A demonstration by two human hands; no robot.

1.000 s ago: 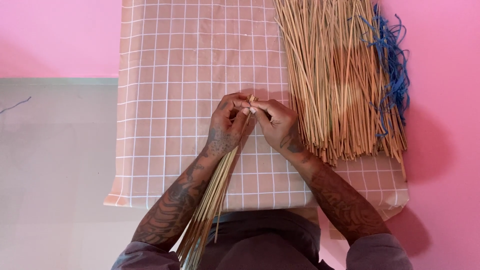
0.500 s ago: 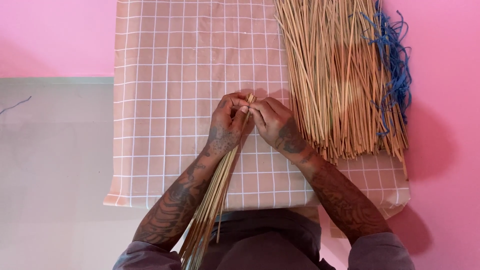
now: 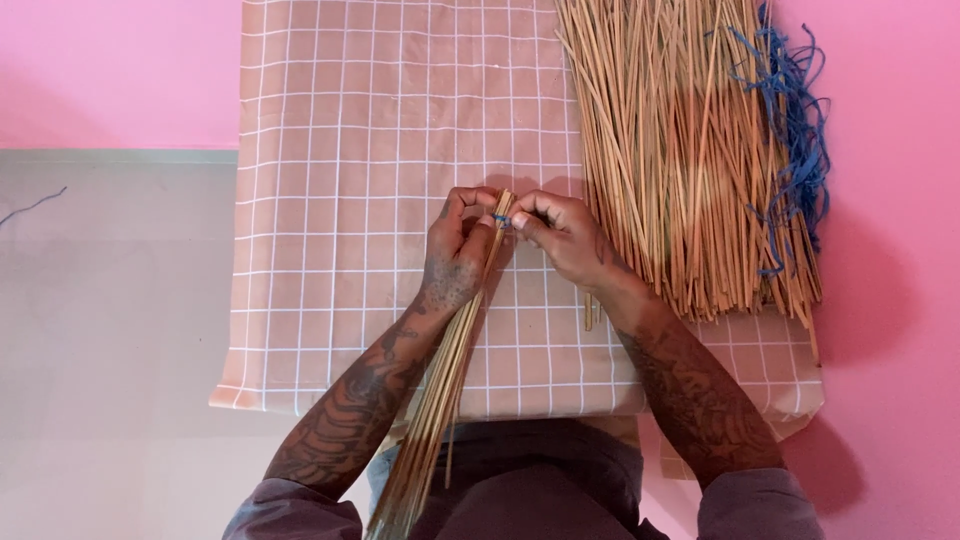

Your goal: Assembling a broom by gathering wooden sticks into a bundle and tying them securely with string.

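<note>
Two hands (image 3: 515, 240) grip one stick bundle (image 3: 440, 400).

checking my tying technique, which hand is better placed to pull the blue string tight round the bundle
Probably the right hand: its fingertips pinch the blue string at the bundle top, while the left hand clasps the sticks.

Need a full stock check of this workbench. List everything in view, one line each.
bundle of thin sticks: one, tan, gripped near its top end, running down toward the person's lap
blue tie: one, blue, around the bundle's top between the fingertips
loose stick pile: one large heap, tan, right side of the cloth
single stray stick: one, tan, on the cloth by the right wrist
blue strings: one tangle, blue, right edge of the pile
checked cloth: one, brownish pink with white grid, covering the bench
left hand: holds the bundle
right hand: pinches the tie
</note>
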